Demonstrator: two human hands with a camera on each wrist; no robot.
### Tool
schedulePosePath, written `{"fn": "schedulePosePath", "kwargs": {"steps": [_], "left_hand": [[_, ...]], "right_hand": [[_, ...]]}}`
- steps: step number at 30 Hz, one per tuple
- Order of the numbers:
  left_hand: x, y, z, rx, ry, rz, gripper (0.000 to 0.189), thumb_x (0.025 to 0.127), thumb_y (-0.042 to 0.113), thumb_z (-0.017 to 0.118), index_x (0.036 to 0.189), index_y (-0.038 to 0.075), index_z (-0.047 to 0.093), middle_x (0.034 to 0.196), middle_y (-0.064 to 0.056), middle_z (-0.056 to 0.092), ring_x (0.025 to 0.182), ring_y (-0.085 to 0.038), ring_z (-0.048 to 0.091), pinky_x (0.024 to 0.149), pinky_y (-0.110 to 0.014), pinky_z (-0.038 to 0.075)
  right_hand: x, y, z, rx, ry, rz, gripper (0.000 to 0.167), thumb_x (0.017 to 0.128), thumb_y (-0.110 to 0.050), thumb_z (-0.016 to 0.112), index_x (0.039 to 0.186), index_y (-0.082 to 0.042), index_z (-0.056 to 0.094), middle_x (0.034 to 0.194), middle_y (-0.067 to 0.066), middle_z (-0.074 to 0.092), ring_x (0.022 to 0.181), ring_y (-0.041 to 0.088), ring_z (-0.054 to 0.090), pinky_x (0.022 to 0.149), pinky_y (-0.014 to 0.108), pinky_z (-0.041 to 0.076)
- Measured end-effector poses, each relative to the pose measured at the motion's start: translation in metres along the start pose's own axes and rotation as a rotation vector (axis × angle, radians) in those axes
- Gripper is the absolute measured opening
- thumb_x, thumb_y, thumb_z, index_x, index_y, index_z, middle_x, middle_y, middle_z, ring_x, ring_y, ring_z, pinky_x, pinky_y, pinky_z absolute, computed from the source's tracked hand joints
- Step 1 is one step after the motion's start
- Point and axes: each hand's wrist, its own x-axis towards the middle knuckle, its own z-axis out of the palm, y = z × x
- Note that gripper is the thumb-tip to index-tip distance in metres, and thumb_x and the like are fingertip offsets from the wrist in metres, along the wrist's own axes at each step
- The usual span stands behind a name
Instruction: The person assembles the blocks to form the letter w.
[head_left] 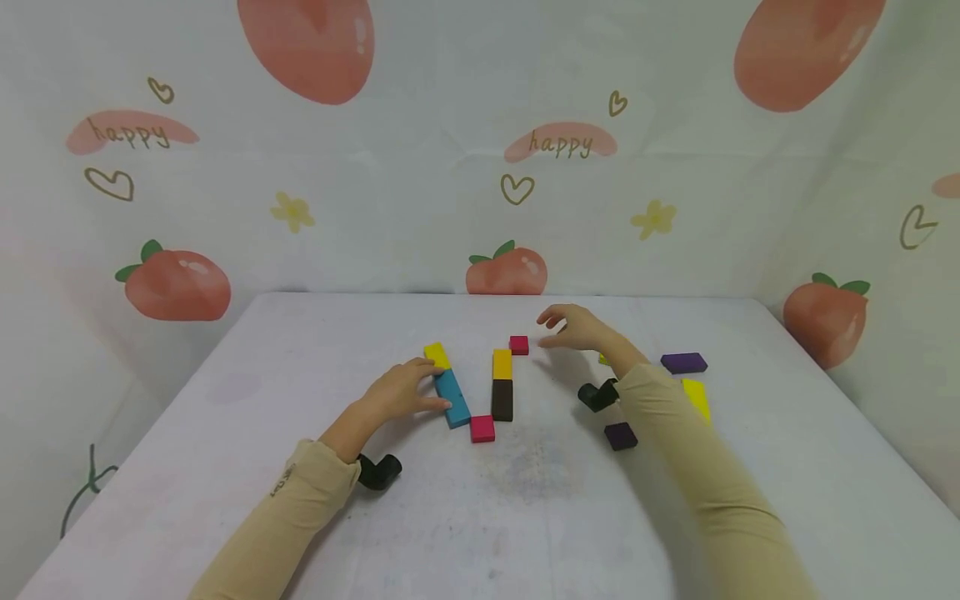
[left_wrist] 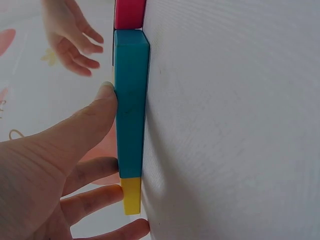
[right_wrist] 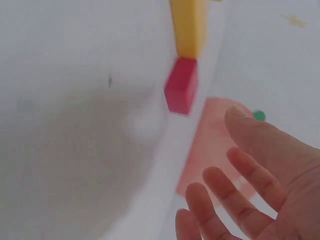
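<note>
My left hand (head_left: 400,390) lies over a row of a long blue block (head_left: 453,398) and a yellow block (head_left: 437,355). In the left wrist view the thumb (left_wrist: 103,102) and extended fingers touch along these blocks. At the blue block's near end sits a red block (head_left: 482,429), beside a dark brown block (head_left: 502,401). An orange-yellow block (head_left: 502,364) continues the brown one away from me, with another red block (head_left: 519,345) at its far corner. My right hand (head_left: 576,327) hovers just right of that far red block, fingers loosely bent and holding nothing.
On the right lie a purple block (head_left: 683,363), a yellow block (head_left: 696,398) partly behind the sleeve, and a dark purple block (head_left: 621,436). A bit of yellow (head_left: 603,359) shows beneath the right wrist. A patterned cloth (head_left: 405,242) hangs behind the white table (head_left: 450,533).
</note>
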Motion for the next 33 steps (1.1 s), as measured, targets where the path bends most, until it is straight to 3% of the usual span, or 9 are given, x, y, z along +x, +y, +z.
{"fn": "schedulePosePath", "kwargs": {"steps": [5, 15, 20, 28, 33], "left_hand": [[0.000, 0.000, -0.001, 0.003, -0.002, 0.003, 0.065, 0.084, 0.039, 0.067, 0.134, 0.004, 0.049, 0.143, -0.021, 0.041, 0.131, -0.040, 0.040, 0.107, -0.053, 0.037], [0.001, -0.002, 0.001, 0.003, 0.008, 0.020, 0.065, 0.083, 0.039, 0.068, 0.133, 0.003, 0.050, 0.142, -0.021, 0.043, 0.129, -0.040, 0.041, 0.106, -0.053, 0.038], [0.001, -0.002, 0.001, 0.005, 0.007, 0.016, 0.065, 0.083, 0.039, 0.068, 0.133, 0.003, 0.050, 0.142, -0.021, 0.043, 0.129, -0.040, 0.041, 0.106, -0.053, 0.038], [0.002, -0.002, 0.001, -0.003, 0.006, 0.019, 0.066, 0.083, 0.040, 0.068, 0.134, 0.003, 0.049, 0.143, -0.021, 0.042, 0.131, -0.040, 0.040, 0.106, -0.053, 0.037], [0.001, -0.003, 0.002, 0.000, 0.010, 0.021, 0.066, 0.083, 0.040, 0.068, 0.134, 0.002, 0.049, 0.142, -0.021, 0.042, 0.131, -0.040, 0.040, 0.106, -0.053, 0.037]], "right_hand": [[-0.015, 0.015, -0.015, -0.011, 0.026, -0.001, 0.045, 0.086, -0.021, 0.066, 0.123, -0.001, 0.052, 0.123, 0.024, 0.056, 0.106, 0.037, 0.059, 0.095, 0.045, 0.049], [-0.040, 0.053, -0.032, -0.060, 0.037, 0.138, 0.058, 0.085, -0.023, 0.065, 0.131, 0.003, 0.043, 0.133, 0.030, 0.044, 0.118, 0.044, 0.044, 0.103, 0.057, 0.037], [-0.049, 0.061, -0.033, -0.083, 0.015, 0.178, 0.065, 0.083, -0.024, 0.068, 0.134, 0.004, 0.038, 0.136, 0.031, 0.040, 0.124, 0.047, 0.038, 0.106, 0.060, 0.031], [-0.049, 0.065, -0.027, -0.049, -0.013, 0.285, 0.069, 0.080, -0.024, 0.072, 0.136, -0.003, 0.037, 0.140, 0.027, 0.036, 0.123, 0.043, 0.038, 0.107, 0.059, 0.032], [-0.048, 0.067, -0.025, -0.058, 0.004, 0.273, 0.067, 0.080, -0.020, 0.071, 0.135, -0.001, 0.038, 0.138, 0.028, 0.038, 0.121, 0.043, 0.040, 0.106, 0.058, 0.034]]}}
